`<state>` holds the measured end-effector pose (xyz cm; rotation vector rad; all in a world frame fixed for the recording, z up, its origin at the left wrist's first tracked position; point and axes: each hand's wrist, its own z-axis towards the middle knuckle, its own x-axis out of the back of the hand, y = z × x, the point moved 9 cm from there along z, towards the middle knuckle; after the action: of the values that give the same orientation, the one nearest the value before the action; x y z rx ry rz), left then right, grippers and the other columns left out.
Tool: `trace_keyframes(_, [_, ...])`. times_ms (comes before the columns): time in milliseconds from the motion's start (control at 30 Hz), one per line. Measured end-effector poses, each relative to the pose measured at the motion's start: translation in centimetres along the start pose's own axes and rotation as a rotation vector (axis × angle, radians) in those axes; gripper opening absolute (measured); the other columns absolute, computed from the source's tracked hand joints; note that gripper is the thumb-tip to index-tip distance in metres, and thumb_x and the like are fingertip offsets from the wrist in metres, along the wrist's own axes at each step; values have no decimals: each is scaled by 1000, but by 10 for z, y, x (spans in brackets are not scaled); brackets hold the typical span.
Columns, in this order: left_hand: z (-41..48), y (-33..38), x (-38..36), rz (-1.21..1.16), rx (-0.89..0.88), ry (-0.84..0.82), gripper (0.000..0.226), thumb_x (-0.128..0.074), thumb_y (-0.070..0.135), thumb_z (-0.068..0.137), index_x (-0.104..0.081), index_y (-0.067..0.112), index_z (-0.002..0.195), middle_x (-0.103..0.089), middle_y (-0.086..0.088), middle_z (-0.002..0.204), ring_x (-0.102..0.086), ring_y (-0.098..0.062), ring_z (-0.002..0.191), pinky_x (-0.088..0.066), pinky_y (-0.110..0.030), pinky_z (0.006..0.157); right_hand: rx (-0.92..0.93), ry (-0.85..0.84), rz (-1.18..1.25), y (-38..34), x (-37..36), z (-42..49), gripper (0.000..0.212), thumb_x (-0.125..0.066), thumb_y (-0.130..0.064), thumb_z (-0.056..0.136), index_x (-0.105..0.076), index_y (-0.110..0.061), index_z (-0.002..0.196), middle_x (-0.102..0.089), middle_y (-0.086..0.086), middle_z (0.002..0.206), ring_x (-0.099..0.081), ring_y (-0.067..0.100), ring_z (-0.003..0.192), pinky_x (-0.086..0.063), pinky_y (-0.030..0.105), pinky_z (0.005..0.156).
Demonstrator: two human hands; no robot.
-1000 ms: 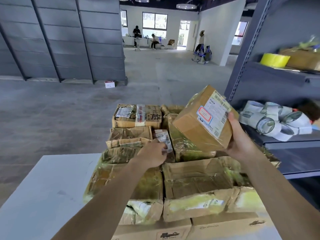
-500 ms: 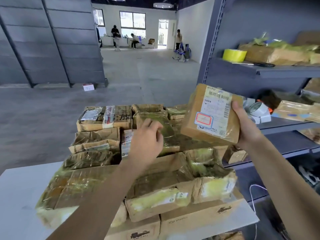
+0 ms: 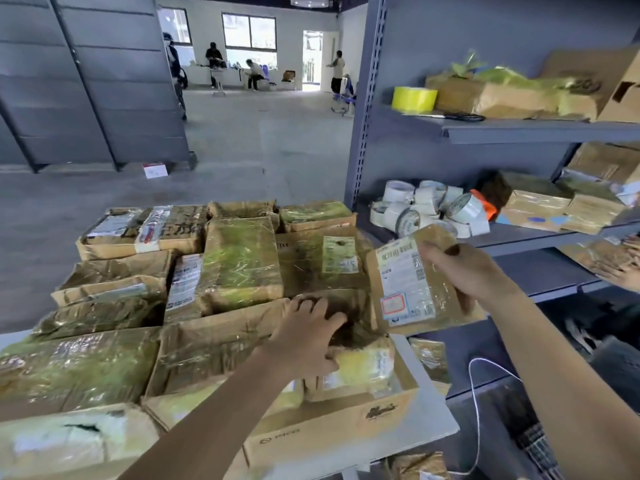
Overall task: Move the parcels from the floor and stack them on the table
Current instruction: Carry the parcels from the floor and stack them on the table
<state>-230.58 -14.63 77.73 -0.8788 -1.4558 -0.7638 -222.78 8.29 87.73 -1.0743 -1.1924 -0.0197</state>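
My right hand (image 3: 464,271) grips a labelled parcel (image 3: 412,282) (tilted); my left hand (image 3: 304,337), fingers spread, rests on the stack (image 3: 239,258) on the worktop (image 3: 433,420).

left hand (image 3: 304,337): palm down, fingers spread, arm outstretched | right hand (image 3: 467,271): raised, fingers curled gripping

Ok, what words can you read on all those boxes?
"PICO", faintly: on the front of the bottom carton.
Label on the held parcel in the right hand: barcode and print, too blurred to read.
Labels on the stacked parcels: too blurred to read.
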Motion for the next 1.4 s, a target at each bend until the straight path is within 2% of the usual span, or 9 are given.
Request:
trace_keyframes(67, [0, 1, 0, 18, -1, 18, 68, -56, 53, 81, -32, 30, 140, -36, -12, 137, -36, -35, 125, -22, -47, 109, -40, -19, -20, 10, -2, 5, 66, -48, -77, 76, -65, -17, 100, -63, 7, 101, -57, 24, 87, -39, 32, 65])
trace_keyframes(267, [0, 0, 8, -7, 9, 76, 62, -58, 50, 79, -41, 32, 136, -35, -9, 140, -30, -30, 131, -26, -45, 107, -110, 3, -321, 28, -7, 10, 87, -52, -78, 73, -58, -8, 123, -57, 16, 122, -55, 35, 112, -49, 41, 93])
trace_keyframes(467, [-1, -3, 8, -23, 21, 83, 60, -59, 48, 79, -47, 32, 135, -35, -10, 141, -30, -29, 130, -24, -45, 107, -140, -130, -556, 36, -79, -4, 98, -45, -79, 79, -45, 0, 137, -34, 19, 147, -39, 42, 129, -46, 48, 98])
trace_keyframes(867, [-8, -12, 3, -40, 29, 65, 61, -56, 55, 80, -47, 33, 136, -36, -10, 139, -30, -30, 129, -24, -45, 106, -107, -167, -696, 13, -110, 4, 97, -36, -76, 86, -34, 1, 145, -27, 18, 147, -37, 40, 125, -45, 45, 84])
trace_keyframes(967, [-8, -12, 2, -42, 25, 72, 61, -54, 55, 81, -45, 33, 137, -35, -10, 139, -27, -30, 131, -24, -46, 107, -68, -227, -695, 11, -119, 3, 101, -25, -79, 87, -39, 5, 141, -23, 21, 150, -46, 38, 119, -48, 46, 92])
trace_keyframes(1133, [-11, -12, 5, -96, 20, 121, 59, -47, 60, 84, -47, 32, 136, -31, -7, 144, -18, -29, 137, -21, -47, 109, -1, -181, -474, 14, -100, 12, 70, -31, -55, 99, -46, 4, 134, -44, 27, 137, -60, 35, 104, -48, 37, 80])
trace_keyframes(1200, [-12, -12, 9, -130, 8, 159, 57, -46, 63, 85, -54, 32, 132, -26, -3, 149, -8, -25, 142, -20, -49, 110, 76, -121, -437, 11, -94, 12, 58, -38, -38, 102, -29, -2, 147, -42, 24, 138, -54, 37, 116, -46, 39, 89])
trace_keyframes(1267, [-12, -13, 11, -154, 3, 160, 56, -47, 64, 84, -57, 31, 129, -24, -1, 151, -1, -22, 144, -20, -49, 111, 134, -126, -424, 7, -96, 9, 53, -39, -34, 102, -30, -6, 146, -38, 21, 141, -47, 37, 125, -42, 41, 98])
trace_keyframes(1400, [-12, -10, 23, -157, 18, 210, 64, -40, 69, 84, -54, 26, 130, -36, -2, 141, -14, -19, 139, -24, -43, 109, 193, -116, -457, 1, -94, 4, 55, -42, -40, 100, -31, -15, 148, -31, 16, 148, -38, 38, 134, -40, 47, 104])
